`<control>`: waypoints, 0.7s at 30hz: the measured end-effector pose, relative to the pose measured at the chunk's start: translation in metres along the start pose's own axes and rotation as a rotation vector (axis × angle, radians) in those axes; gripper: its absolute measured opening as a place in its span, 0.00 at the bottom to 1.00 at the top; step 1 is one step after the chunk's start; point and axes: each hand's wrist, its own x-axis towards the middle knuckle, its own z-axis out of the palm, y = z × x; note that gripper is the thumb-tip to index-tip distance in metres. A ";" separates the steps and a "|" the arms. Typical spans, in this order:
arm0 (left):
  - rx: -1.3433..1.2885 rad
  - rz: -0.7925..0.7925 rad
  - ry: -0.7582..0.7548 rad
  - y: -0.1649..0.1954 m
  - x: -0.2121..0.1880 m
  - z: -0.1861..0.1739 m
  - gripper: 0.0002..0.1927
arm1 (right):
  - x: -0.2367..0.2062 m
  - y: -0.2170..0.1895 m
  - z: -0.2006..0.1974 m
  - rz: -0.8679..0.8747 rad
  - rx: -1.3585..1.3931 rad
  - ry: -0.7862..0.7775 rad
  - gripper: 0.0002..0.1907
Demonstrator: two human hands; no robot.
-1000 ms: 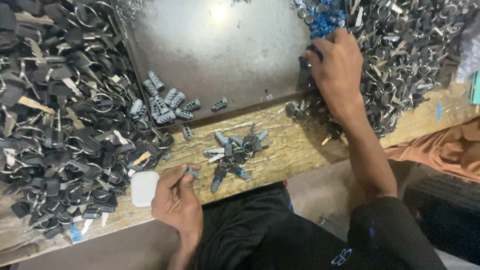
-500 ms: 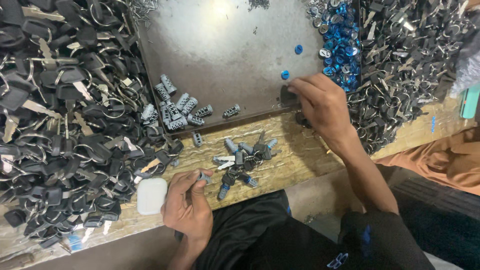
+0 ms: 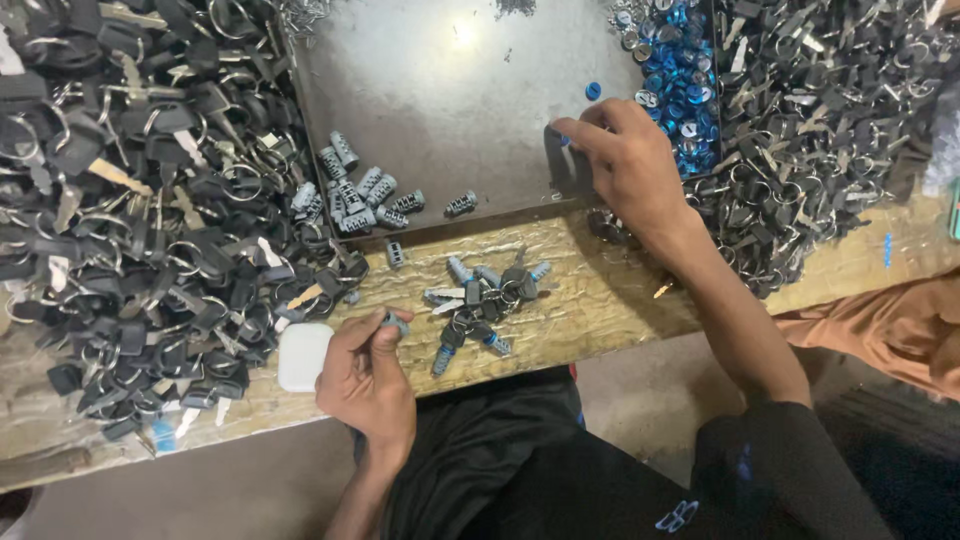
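My left hand (image 3: 368,372) rests on the wooden bench edge and pinches a small grey lock cylinder (image 3: 396,324) between thumb and fingers. My right hand (image 3: 628,160) lies over the lower right corner of a dark metal tray (image 3: 460,110), fingertips touching a small blue cap (image 3: 566,141) on the tray; whether it grips the cap is unclear. A row of grey lock cylinders (image 3: 355,190) sits at the tray's lower left. A small bunch of keys and cylinders (image 3: 480,300) lies on the bench between my hands.
A big heap of black keys on rings (image 3: 140,200) fills the left side. Another heap of keys (image 3: 830,120) lies right. Blue and silver caps (image 3: 680,70) are piled at the tray's right edge. A white rounded case (image 3: 303,356) sits by my left hand.
My right hand has come away from the blue cap pile and moved left and down across the tray. My left hand stayed at the bench edge with the cylinder.
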 end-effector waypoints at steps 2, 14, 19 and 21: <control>0.006 0.019 0.017 -0.003 0.000 -0.001 0.06 | -0.003 0.000 -0.003 0.032 0.013 0.010 0.21; -0.048 -0.050 -0.085 0.018 -0.007 0.002 0.03 | -0.013 -0.066 -0.016 -0.065 0.083 0.167 0.05; 0.081 0.046 -0.225 0.035 -0.031 0.020 0.06 | -0.074 -0.153 -0.019 -0.186 0.453 0.149 0.09; 0.116 0.061 -0.283 0.039 -0.033 0.019 0.06 | -0.084 -0.163 -0.015 -0.214 0.550 0.154 0.09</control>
